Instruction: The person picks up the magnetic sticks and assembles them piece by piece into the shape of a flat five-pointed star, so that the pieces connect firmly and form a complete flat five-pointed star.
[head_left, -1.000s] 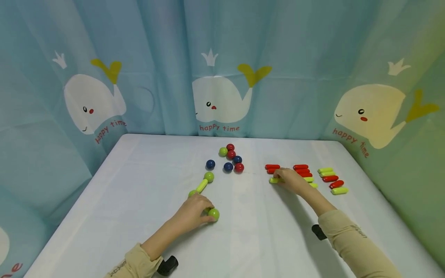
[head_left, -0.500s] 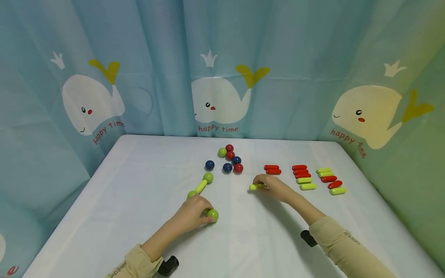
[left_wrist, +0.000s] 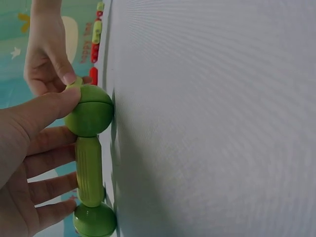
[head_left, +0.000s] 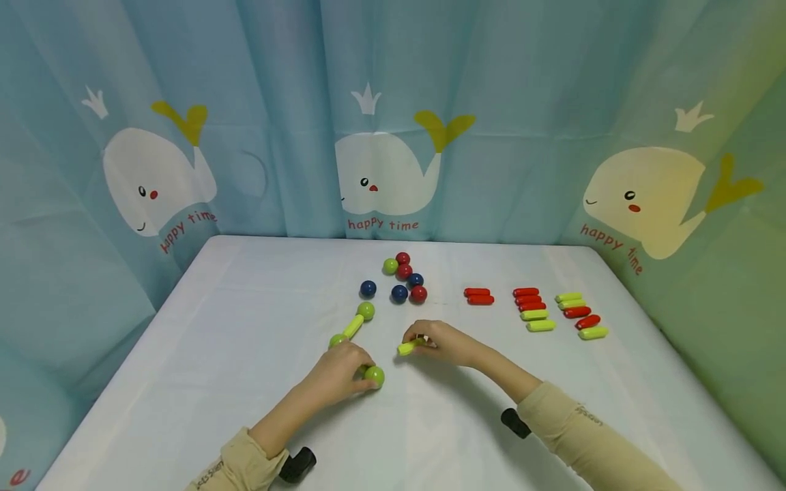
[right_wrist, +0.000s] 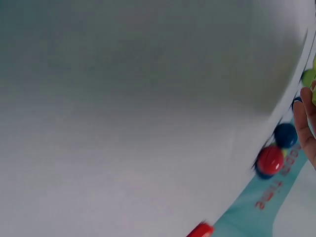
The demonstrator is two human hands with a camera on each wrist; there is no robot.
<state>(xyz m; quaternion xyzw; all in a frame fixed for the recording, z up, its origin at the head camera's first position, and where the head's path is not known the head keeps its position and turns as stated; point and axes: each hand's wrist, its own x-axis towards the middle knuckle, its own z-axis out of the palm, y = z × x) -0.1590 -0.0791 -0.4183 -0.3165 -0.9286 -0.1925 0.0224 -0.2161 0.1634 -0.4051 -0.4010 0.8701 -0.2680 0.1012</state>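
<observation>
My left hand grips a green ball at the near end of a chain of green balls and rods on the table. In the left wrist view the thumb presses on this ball, and the other fingers lie along a ridged green rod leading to another ball. Farther along the chain, a yellow-green rod and an end ball show beyond the hand. My right hand pinches a loose yellow-green rod, just right of the gripped ball.
Behind the chain sit several loose balls, among them a blue ball and a red ball. At the right lie groups of red rods and yellow-green rods. A whale-print curtain surrounds the white table.
My right hand has picked a yellow-green rod from the table's right side and carried it left and nearer, towards the left hand. The left hand stays on its ball.
</observation>
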